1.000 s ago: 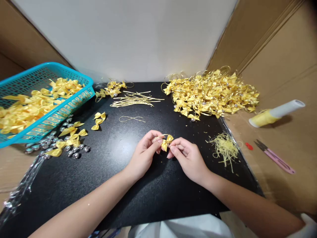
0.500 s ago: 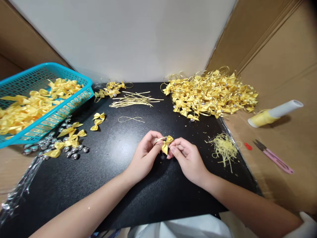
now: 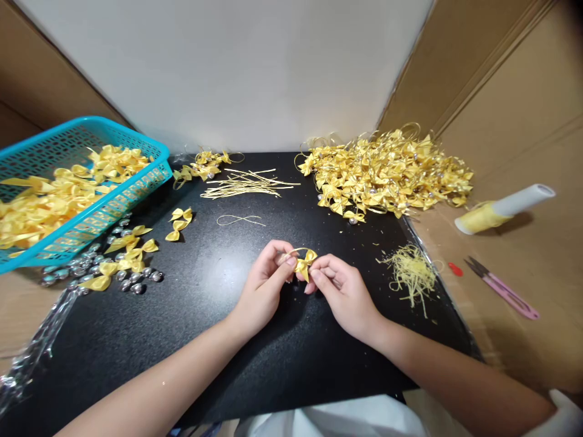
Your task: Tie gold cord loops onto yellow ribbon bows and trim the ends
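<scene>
A yellow ribbon bow is held up between my two hands, just above the black tabletop. My left hand pinches its left side, and a thin gold cord loops from the fingers over the bow. The fingertips of my right hand are closed at the bow's right tail. Whether a bell hangs behind the bow I cannot tell. Beyond my hands a single twisted cord lies on the table, with a bundle of cut cords behind it.
At left stands a blue basket of bows; silver bells and loose bows lie beside it. A heap of corded bows fills the back right. Cord scraps, pink thread snips and a yarn tube are at right.
My left fingers and the bow have shifted slightly, and the gold cord now arches over the bow's top. The right hand keeps nearly the same place.
</scene>
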Available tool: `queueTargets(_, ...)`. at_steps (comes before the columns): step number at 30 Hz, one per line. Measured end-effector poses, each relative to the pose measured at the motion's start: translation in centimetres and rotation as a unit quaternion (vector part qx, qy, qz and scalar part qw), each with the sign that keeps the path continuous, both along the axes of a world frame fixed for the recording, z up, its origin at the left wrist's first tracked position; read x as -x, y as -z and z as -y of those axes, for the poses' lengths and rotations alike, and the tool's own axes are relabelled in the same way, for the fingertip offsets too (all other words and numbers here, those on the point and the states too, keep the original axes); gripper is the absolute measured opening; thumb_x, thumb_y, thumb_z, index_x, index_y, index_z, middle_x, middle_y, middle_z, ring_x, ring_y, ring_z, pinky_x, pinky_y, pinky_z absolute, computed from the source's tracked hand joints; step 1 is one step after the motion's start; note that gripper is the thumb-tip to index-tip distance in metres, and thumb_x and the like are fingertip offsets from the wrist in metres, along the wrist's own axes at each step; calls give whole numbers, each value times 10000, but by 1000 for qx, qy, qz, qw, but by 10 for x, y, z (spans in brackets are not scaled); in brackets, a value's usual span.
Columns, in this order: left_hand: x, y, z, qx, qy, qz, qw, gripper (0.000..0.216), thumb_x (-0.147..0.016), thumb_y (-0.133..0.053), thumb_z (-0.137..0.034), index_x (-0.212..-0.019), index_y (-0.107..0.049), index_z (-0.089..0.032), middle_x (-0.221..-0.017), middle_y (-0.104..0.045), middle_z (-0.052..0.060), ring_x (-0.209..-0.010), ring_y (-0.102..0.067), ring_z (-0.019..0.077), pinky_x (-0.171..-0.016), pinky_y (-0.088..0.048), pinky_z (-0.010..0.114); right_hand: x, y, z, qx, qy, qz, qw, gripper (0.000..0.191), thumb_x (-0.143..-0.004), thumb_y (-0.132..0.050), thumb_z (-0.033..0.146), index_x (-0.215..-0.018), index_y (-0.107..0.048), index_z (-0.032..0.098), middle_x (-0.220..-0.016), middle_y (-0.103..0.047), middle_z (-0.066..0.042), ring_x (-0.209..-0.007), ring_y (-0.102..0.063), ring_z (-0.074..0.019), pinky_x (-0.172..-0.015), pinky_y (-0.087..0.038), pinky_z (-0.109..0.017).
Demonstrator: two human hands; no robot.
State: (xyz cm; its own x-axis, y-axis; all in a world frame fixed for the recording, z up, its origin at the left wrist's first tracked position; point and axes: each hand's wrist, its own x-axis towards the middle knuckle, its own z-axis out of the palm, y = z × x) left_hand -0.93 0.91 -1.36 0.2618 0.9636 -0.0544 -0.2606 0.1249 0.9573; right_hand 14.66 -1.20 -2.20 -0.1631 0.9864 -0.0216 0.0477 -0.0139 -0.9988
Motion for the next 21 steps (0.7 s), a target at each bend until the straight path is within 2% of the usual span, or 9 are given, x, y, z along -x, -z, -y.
queueTargets(6,-1,2,-1,-13,-18,-11,1000,80,-918,-578,-283,-937,-546,-212,-697,-609,-46,-646,-554,80,-609,-416,180,0,-1,0,6,6,19,1000,137,-915,-528,257,-799,-561,192,-672,-663,1,-638,-638,-130,-654,-479,-253)
queueTargets(10,3,1,0,-66,-28,-98,993,70,-933,-545,-280,-914,-560,-215,-724,-618,-36,-660,-565,94,-625,-430,202,0,-1,0,0,13,25,1000,143,-921,-526,262,-806,-566,188,-667,-662,2,-640,-636,-126,-657,-474,-246)
queueTargets(12,6,-1,0,-145,-49,-192,969,69,-911,-575,-256,-867,-588,-205,-734,-623,-26,-662,-557,101,-633,-427,217,-1,0,0,-3,16,27,1000,137,-922,-526,266,-818,-567,188,-665,-662,1,-641,-636,-128,-656,-475,-247)
queueTargets(14,9,-5,-2,-239,-68,-281,927,56,-861,-636,-222,-816,-621,-194,-737,-635,-15,-670,-548,110,-646,-423,229,-1,0,0,-5,19,30,999,133,-923,-526,272,-826,-565,189,-664,-662,-1,-641,-637,-133,-651,-476,-250)
queueTargets(16,11,-9,-4,-291,-72,-331,895,48,-823,-671,-199,-785,-646,-186,-732,-651,-5,-670,-548,118,-650,-426,239,-2,0,-1,-7,20,31,999,131,-923,-524,274,-829,-561,191,-662,-661,-3,-642,-640,-137,-655,-480,-256)
queueTargets(21,10,-12,-5,-268,-66,-353,894,61,-818,-663,-220,-767,-670,-188,-705,-669,5,-619,-544,125,-597,-432,245,-2,1,0,-23,23,38,999,121,-924,-516,265,-829,-554,200,-661,-655,1,-642,-647,-141,-662,-489,-262)
